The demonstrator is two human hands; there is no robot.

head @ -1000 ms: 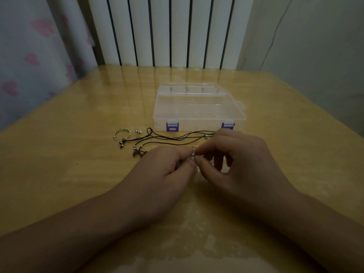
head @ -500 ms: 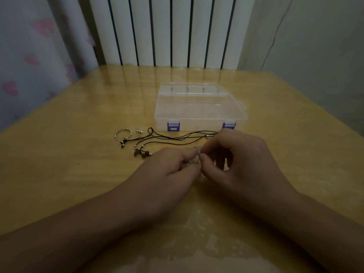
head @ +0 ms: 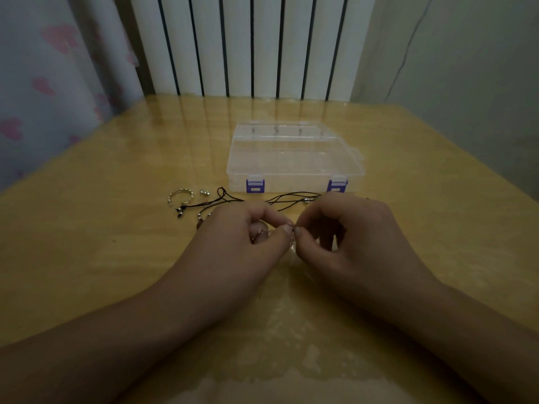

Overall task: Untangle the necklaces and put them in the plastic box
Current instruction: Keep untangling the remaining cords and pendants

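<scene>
Now both hands' fingers (head: pixel 287 228) pinched tip to tip on a thin necklace (head: pixel 291 244) — closed plastic box (head: pixel 294 158) beyond.

The scene is dim and low in contrast, with a murky yellow-green cast. Soft light falls from above and ahead, toward 12 o'clock, laying pale streaked reflections of the radiator (head: pixel 250 45) on the glossy desk (head: pixel 116 258). A blotchy glare patch sits near 6 o'clock. The forearms darken toward 7 and 5 o'clock, and corners vignette. Wide-angle distortion bows the desk edges outward. Fine detail where the hands (head: pixel 291 231) meet is soft and grainy.
</scene>
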